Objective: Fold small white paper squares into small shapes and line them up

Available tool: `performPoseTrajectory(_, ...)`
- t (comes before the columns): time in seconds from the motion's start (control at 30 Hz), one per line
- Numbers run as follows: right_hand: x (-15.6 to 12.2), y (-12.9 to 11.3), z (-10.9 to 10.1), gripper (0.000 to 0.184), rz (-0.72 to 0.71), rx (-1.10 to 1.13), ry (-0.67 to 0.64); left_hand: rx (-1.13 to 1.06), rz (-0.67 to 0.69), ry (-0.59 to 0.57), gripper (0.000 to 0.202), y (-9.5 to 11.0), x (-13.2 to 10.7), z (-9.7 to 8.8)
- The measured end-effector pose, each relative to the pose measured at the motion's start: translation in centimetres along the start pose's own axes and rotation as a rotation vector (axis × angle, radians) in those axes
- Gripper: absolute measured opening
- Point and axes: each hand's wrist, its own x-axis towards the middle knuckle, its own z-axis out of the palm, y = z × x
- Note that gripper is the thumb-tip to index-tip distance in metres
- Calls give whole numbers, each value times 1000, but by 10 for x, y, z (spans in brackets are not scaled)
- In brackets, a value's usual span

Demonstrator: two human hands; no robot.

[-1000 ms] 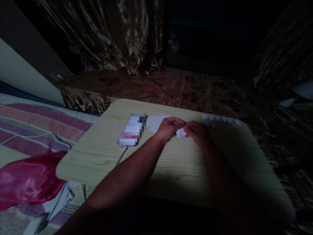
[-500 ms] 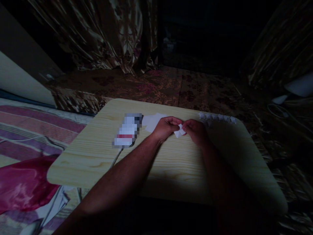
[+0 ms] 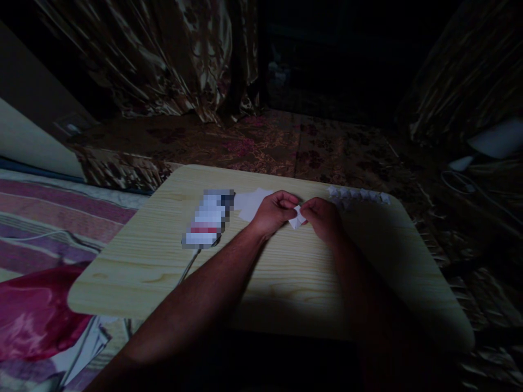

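Observation:
A small folded piece of white paper (image 3: 296,221) with crease lines sits between my two hands, above the wooden table. My left hand (image 3: 274,211) pinches its left side with thumb and fingers. On the opposite side, my right hand (image 3: 323,216) grips the paper's right edge, its fingers closed. Flat white paper sheets (image 3: 250,204) lie on the table just left of my left hand. Beyond my right hand, several small folded white paper pieces (image 3: 359,194) stand in a row near the far edge, some partly hidden by that hand.
A phone-like device (image 3: 208,218), blurred out, lies at the left of the light wooden table (image 3: 134,261), with a cable (image 3: 188,268) running toward me. At left are a striped bedspread (image 3: 36,201) and a shiny red cloth (image 3: 36,310). Patterned curtains (image 3: 196,60) hang behind.
The view has shifted slightly, so the table and phone appear a little further left. Both hands still hold the paper; the left fingers have opened slightly above it.

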Motion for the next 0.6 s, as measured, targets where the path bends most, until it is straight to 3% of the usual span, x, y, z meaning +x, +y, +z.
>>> performPoseTrajectory(0.6, 5, 7, 4, 12, 59, -84, 97, 24, 36, 15, 29, -8, 2, 2)
